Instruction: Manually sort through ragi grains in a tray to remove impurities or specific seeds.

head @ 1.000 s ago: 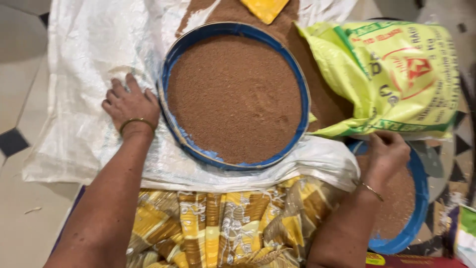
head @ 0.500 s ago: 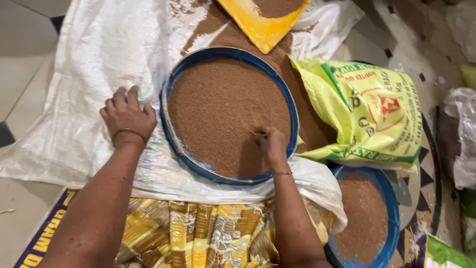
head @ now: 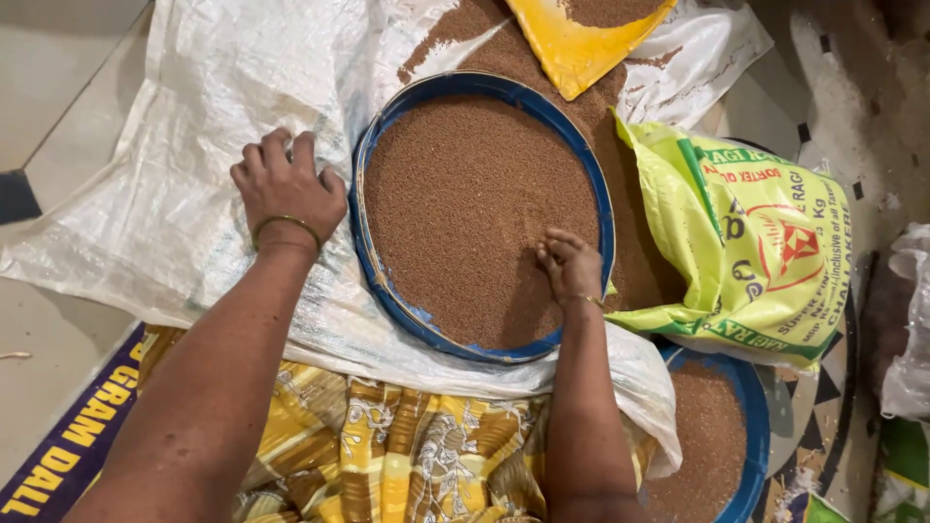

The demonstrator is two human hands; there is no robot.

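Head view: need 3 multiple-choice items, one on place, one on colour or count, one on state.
1. Where does the right hand rest?
A. on the brown grain inside the blue-rimmed sieve
B. on the yellow-green sack
C. on the floor tiles

2. How many blue-rimmed round sieves show?
A. one
B. two
C. four

3. How is the left hand placed?
A. lifted in the air, holding a scoop
B. closed around the yellow tray
C. fingers down on the white woven sheet, beside the sieve

Key: 1 A, its fingers sit in the grain near the right rim. 2 B, the large one in the middle and a second sieve at lower right. 3 C, it presses on the sheet left of the rim, holding nothing.
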